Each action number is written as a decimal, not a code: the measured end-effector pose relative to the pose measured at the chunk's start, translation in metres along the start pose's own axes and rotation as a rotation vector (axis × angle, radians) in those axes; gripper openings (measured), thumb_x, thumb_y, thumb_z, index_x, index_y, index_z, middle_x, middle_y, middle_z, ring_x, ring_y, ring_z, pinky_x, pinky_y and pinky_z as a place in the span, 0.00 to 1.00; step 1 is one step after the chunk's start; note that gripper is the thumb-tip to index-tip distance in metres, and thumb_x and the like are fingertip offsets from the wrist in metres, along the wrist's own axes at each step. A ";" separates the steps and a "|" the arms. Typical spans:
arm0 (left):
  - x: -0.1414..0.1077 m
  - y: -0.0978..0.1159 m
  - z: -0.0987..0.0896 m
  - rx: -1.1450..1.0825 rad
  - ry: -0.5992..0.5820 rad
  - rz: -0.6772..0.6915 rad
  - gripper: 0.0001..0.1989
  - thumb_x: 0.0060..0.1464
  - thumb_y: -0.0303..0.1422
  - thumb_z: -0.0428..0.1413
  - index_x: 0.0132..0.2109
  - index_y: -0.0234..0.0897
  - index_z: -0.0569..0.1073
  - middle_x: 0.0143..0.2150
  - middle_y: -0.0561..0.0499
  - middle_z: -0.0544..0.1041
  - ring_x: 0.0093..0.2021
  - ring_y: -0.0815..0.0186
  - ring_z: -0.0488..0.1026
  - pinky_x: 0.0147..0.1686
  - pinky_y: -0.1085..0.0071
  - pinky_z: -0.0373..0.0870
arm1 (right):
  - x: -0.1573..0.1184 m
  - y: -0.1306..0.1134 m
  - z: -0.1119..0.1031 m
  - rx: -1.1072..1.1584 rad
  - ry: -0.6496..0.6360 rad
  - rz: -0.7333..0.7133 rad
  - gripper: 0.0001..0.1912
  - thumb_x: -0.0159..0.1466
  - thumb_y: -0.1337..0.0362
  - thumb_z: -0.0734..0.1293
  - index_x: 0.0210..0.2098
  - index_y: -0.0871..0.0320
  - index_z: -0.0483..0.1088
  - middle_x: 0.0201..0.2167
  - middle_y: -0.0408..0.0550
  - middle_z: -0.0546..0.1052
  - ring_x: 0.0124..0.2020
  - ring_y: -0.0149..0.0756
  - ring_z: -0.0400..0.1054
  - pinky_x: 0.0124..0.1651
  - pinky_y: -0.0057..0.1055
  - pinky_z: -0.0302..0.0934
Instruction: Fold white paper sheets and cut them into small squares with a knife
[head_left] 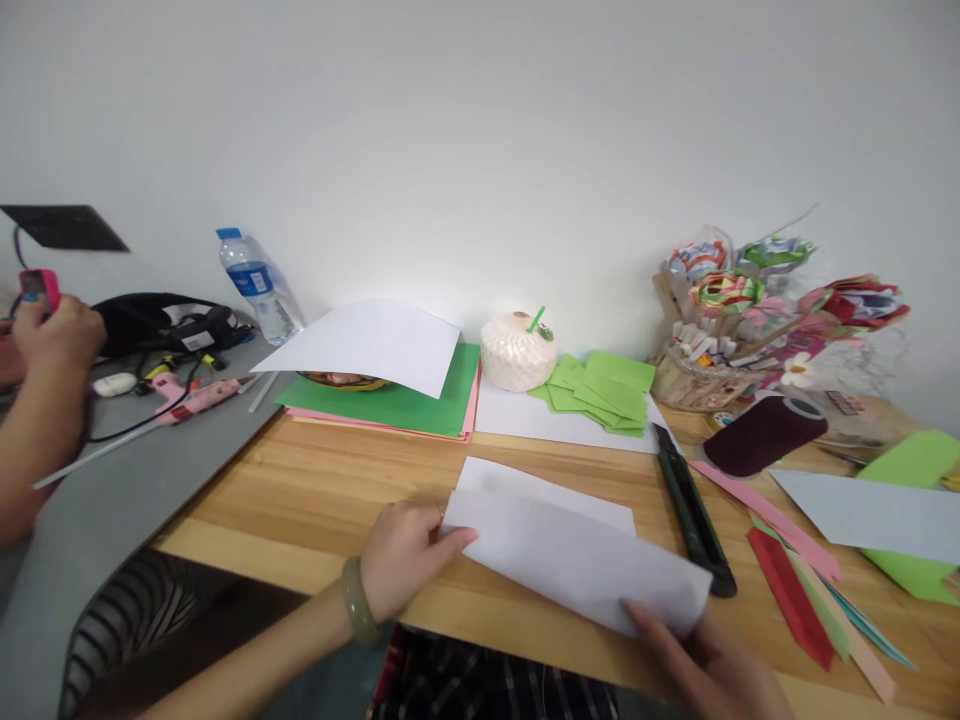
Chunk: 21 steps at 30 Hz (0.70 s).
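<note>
A white sheet of paper (555, 550) is held above the front of the wooden table, with a flap showing behind its front layer. My left hand (405, 560), with a green bangle on the wrist, pinches its left end between thumb and fingers. At the lower right corner my right hand (705, 660), a little blurred, grips the paper with the thumb in front. Just right of the paper a dark green box cutter (694, 515) lies on the table.
Behind are green sheets (457, 395), a coconut (517, 352), lime paper pieces (600, 390) and a basket of paper flowers (697, 380). Right: a thread spool (765, 435) and coloured strips (791, 595). Left: a bottle (259, 290), a glue gun (195, 398) and another person's hand (64, 330).
</note>
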<state>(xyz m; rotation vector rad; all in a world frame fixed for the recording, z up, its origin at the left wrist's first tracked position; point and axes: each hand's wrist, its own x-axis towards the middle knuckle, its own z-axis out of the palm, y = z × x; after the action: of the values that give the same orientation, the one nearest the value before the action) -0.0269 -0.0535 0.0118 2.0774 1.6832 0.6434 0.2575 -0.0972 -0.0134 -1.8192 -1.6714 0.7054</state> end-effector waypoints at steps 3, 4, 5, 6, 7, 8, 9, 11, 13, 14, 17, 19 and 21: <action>-0.002 0.009 0.009 -0.050 0.043 -0.081 0.12 0.53 0.39 0.51 0.40 0.38 0.73 0.24 0.55 0.74 0.24 0.65 0.71 0.24 0.73 0.63 | 0.005 -0.003 0.009 0.059 0.202 0.146 0.31 0.56 0.44 0.61 0.51 0.59 0.63 0.36 0.51 0.78 0.32 0.42 0.74 0.30 0.32 0.68; -0.003 0.011 0.013 -0.040 0.069 -0.106 0.15 0.53 0.38 0.51 0.48 0.39 0.70 0.26 0.55 0.76 0.25 0.64 0.72 0.26 0.72 0.64 | 0.006 -0.003 0.012 0.023 0.251 0.143 0.36 0.57 0.44 0.60 0.57 0.61 0.57 0.37 0.52 0.77 0.32 0.43 0.74 0.29 0.33 0.67; -0.004 0.013 0.017 -0.014 0.103 -0.127 0.21 0.53 0.37 0.51 0.54 0.39 0.64 0.29 0.54 0.77 0.26 0.63 0.73 0.26 0.71 0.65 | 0.006 -0.003 0.014 -0.051 0.286 0.137 0.38 0.57 0.45 0.60 0.60 0.61 0.52 0.37 0.54 0.77 0.31 0.43 0.73 0.27 0.33 0.67; -0.005 0.015 0.020 0.023 0.139 -0.135 0.25 0.53 0.36 0.51 0.58 0.39 0.59 0.31 0.53 0.77 0.26 0.62 0.74 0.26 0.70 0.65 | 0.006 -0.002 0.015 -0.140 0.306 0.120 0.38 0.58 0.46 0.59 0.61 0.60 0.51 0.37 0.54 0.77 0.31 0.44 0.73 0.25 0.33 0.66; -0.005 0.016 0.024 0.063 0.172 -0.119 0.28 0.54 0.36 0.51 0.61 0.40 0.54 0.33 0.52 0.77 0.28 0.62 0.74 0.26 0.70 0.66 | 0.004 -0.001 0.016 -0.219 0.313 0.083 0.35 0.59 0.47 0.58 0.61 0.58 0.53 0.37 0.54 0.76 0.31 0.44 0.73 0.24 0.33 0.66; -0.006 0.017 0.026 0.104 0.194 -0.082 0.29 0.55 0.35 0.49 0.62 0.40 0.52 0.35 0.51 0.77 0.29 0.61 0.74 0.27 0.70 0.66 | 0.002 0.000 0.016 -0.277 0.310 0.030 0.31 0.61 0.48 0.57 0.59 0.56 0.56 0.38 0.54 0.76 0.32 0.43 0.73 0.24 0.32 0.65; -0.007 0.018 0.028 0.142 0.204 -0.029 0.27 0.56 0.34 0.48 0.62 0.40 0.53 0.37 0.50 0.77 0.31 0.61 0.74 0.28 0.70 0.67 | 0.000 0.002 0.017 -0.310 0.297 -0.033 0.27 0.62 0.49 0.57 0.56 0.54 0.60 0.40 0.53 0.75 0.33 0.41 0.73 0.25 0.31 0.66; -0.007 0.019 0.031 0.212 0.196 0.072 0.21 0.58 0.31 0.45 0.59 0.41 0.60 0.38 0.49 0.75 0.33 0.62 0.74 0.30 0.69 0.68 | -0.004 0.004 0.017 -0.329 0.279 -0.151 0.21 0.63 0.52 0.56 0.51 0.52 0.66 0.41 0.51 0.74 0.32 0.37 0.73 0.26 0.28 0.66; -0.007 0.020 0.031 0.271 0.169 0.121 0.18 0.59 0.30 0.43 0.55 0.40 0.66 0.35 0.48 0.75 0.33 0.62 0.74 0.31 0.69 0.69 | -0.008 0.006 0.018 -0.351 0.294 -0.194 0.19 0.64 0.54 0.56 0.50 0.53 0.67 0.39 0.51 0.73 0.30 0.34 0.72 0.26 0.26 0.66; -0.007 0.020 0.031 0.293 0.157 0.122 0.17 0.59 0.30 0.43 0.54 0.40 0.68 0.34 0.49 0.74 0.33 0.62 0.74 0.31 0.69 0.69 | -0.008 0.006 0.018 -0.360 0.305 -0.206 0.19 0.64 0.54 0.56 0.50 0.54 0.67 0.37 0.50 0.73 0.29 0.33 0.72 0.25 0.25 0.65; -0.006 0.020 0.029 0.314 0.132 0.085 0.16 0.58 0.28 0.45 0.51 0.40 0.71 0.33 0.49 0.74 0.33 0.62 0.74 0.30 0.68 0.70 | -0.007 0.005 0.021 -0.387 0.355 -0.240 0.19 0.64 0.54 0.55 0.50 0.53 0.67 0.34 0.48 0.72 0.27 0.31 0.70 0.22 0.23 0.64; -0.006 0.020 0.029 0.296 0.134 0.062 0.15 0.58 0.28 0.45 0.49 0.39 0.72 0.34 0.49 0.74 0.33 0.62 0.74 0.31 0.68 0.70 | -0.003 0.004 0.022 -0.421 0.380 -0.252 0.19 0.64 0.54 0.55 0.49 0.52 0.67 0.34 0.47 0.71 0.28 0.31 0.70 0.21 0.22 0.62; -0.007 0.020 0.030 0.270 0.154 0.064 0.15 0.58 0.28 0.45 0.48 0.37 0.72 0.35 0.48 0.75 0.34 0.62 0.74 0.33 0.67 0.71 | 0.001 0.001 0.023 -0.473 0.379 -0.233 0.18 0.65 0.55 0.54 0.49 0.52 0.67 0.35 0.46 0.72 0.28 0.31 0.71 0.19 0.22 0.61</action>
<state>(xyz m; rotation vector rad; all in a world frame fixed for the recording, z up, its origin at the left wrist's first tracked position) 0.0050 -0.0644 -0.0020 2.3281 1.8849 0.6405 0.2422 -0.0950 -0.0302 -1.8643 -1.8402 -0.1466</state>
